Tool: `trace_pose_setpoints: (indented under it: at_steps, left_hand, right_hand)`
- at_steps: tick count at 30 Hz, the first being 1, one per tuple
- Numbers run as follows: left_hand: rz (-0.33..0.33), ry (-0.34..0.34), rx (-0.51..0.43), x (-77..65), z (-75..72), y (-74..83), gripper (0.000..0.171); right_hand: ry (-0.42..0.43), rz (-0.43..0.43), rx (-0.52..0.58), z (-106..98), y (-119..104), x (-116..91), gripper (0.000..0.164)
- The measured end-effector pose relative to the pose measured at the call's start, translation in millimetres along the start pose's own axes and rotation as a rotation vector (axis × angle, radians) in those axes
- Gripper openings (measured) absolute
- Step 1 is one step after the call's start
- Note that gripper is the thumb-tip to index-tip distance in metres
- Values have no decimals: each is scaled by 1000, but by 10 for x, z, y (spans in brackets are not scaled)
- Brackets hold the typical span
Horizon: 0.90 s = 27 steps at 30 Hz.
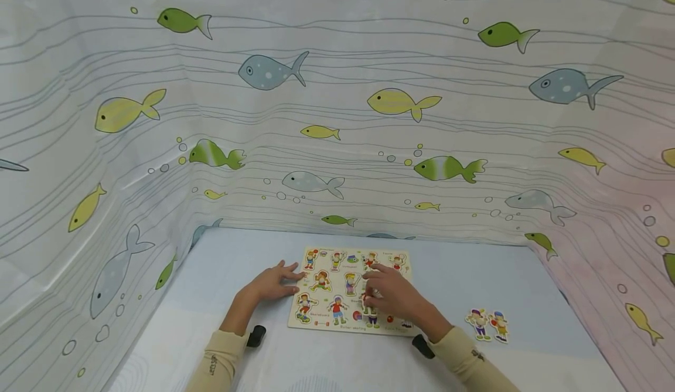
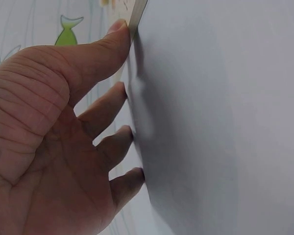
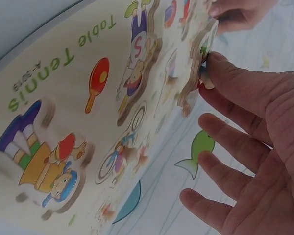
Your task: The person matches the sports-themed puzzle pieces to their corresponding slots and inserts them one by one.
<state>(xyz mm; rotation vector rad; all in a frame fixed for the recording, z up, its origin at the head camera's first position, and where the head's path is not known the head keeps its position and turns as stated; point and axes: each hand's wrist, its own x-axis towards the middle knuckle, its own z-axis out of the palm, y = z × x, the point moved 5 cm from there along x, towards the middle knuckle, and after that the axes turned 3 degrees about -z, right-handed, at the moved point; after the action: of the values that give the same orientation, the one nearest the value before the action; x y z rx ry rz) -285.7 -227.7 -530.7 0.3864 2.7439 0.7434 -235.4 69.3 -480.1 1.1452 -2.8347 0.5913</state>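
My right hand (image 1: 392,292) is over the right half of a wooden puzzle board (image 1: 340,280) with printed sports figures. Thumb and index finger pinch a figure-shaped puzzle piece (image 3: 198,61), while the other fingers are spread. That piece is tilted above the board, and the fingers partly hide it. At the board's left edge, my left hand (image 1: 274,282) rests with fingers spread; its thumb (image 2: 115,41) touches the board's side. A table tennis figure (image 3: 51,169) lies on the board near the right hand.
Two loose puzzle pieces, one in purple (image 1: 479,325) and one with a yellow cap (image 1: 498,326), lie on the table (image 1: 527,286) right of the board. A fish-patterned sheet (image 1: 348,157) encloses the back and sides.
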Motion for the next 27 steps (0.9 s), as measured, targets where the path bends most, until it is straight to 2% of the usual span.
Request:
trace_pose_setpoints:
  at_steps: [10,16,21,27]
  left_hand:
    - [4,8,-3,-31,-18,42,43]
    - [26,1,-21,-40,-11,53,43]
    - [22,0,-11,-39,-16,42,43]
    - [41,2,-14,-35,-21,28,44]
  right_hand:
    - [4,-92,-41,74,-129,152,14]
    - [-34,-108,-80,141,-210,226,14]
    - [-33,-146,-93,173,-284,296,12]
    - [-73,-121,-110,294,-302,401,12]
